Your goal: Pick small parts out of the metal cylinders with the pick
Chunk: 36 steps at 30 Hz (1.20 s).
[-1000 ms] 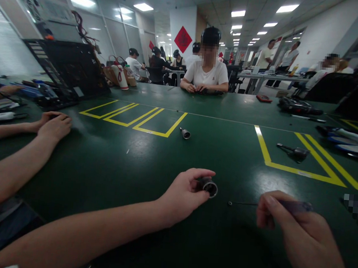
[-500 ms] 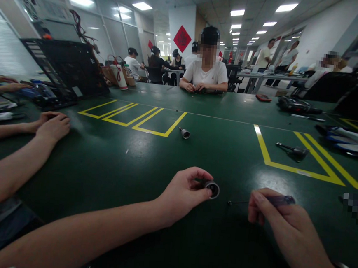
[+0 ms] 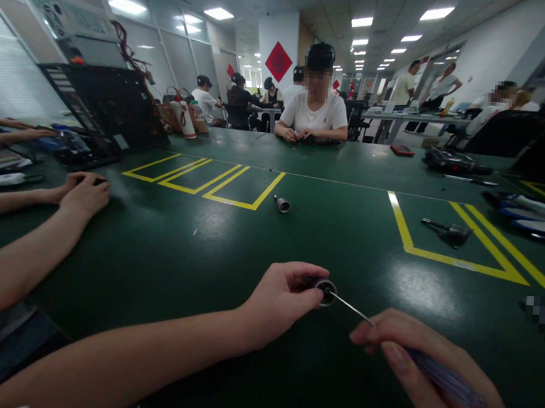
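Note:
My left hand (image 3: 271, 304) is closed around what looks like a small metal hole saw (image 3: 326, 303), its round open end facing right. My fingers cover most of its body. A screwdriver (image 3: 450, 380) with a translucent purplish handle is gripped in my right hand (image 3: 423, 354). Its thin shaft slants up to the left, and the tip reaches into the opening of the hole saw. Exactly what the tip touches inside is too small to make out.
A second hole saw (image 3: 282, 204) lies mid-table, and another with a longer shank (image 3: 454, 232) rests inside yellow tape marks (image 3: 409, 237). A neighbour's hands (image 3: 84, 192) rest at left. A person (image 3: 313, 116) sits opposite. A black tool (image 3: 455, 162) lies at far right.
My right hand has turned the screwdriver and brought its tip leftward into the hole saw's opening; before, the tip was apart from it. My left hand keeps its hold, nearly still.

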Motion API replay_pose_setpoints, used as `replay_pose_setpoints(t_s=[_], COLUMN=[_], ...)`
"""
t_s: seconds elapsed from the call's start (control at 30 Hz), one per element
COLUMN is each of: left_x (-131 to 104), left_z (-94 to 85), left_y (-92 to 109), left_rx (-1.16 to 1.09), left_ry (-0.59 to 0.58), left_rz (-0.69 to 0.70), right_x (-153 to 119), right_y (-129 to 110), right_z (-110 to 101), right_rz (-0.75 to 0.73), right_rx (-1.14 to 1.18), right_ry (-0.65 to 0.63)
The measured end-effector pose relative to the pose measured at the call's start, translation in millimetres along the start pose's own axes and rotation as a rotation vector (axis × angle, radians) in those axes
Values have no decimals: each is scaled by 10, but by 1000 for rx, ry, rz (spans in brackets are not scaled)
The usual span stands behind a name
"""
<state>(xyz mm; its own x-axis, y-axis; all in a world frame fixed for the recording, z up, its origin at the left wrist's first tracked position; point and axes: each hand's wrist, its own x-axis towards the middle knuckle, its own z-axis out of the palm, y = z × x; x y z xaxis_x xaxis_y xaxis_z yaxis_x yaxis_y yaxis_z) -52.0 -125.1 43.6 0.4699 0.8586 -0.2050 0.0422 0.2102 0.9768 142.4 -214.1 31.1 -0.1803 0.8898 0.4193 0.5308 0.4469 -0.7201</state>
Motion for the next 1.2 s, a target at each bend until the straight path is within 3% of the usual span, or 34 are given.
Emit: replay_pose_setpoints(t_s=[0.4, 0.8, 1.0, 1.2], left_x=[-16, 6, 136, 516], left_z=[24, 37, -71, -280], left_y=[-38, -55, -152, -76], left_rx=[55, 124, 115, 572], left_ry=[6, 33, -105, 20], left_rz=[90, 119, 173, 466], right_x=[20, 94, 33, 271], right_y=[25, -196, -116, -35], right_z=[76, 153, 67, -164], right_rz=[-174, -250, -118, 206], right_rx=[-168, -128, -85, 122], right_ry=[-3, 11, 123, 167])
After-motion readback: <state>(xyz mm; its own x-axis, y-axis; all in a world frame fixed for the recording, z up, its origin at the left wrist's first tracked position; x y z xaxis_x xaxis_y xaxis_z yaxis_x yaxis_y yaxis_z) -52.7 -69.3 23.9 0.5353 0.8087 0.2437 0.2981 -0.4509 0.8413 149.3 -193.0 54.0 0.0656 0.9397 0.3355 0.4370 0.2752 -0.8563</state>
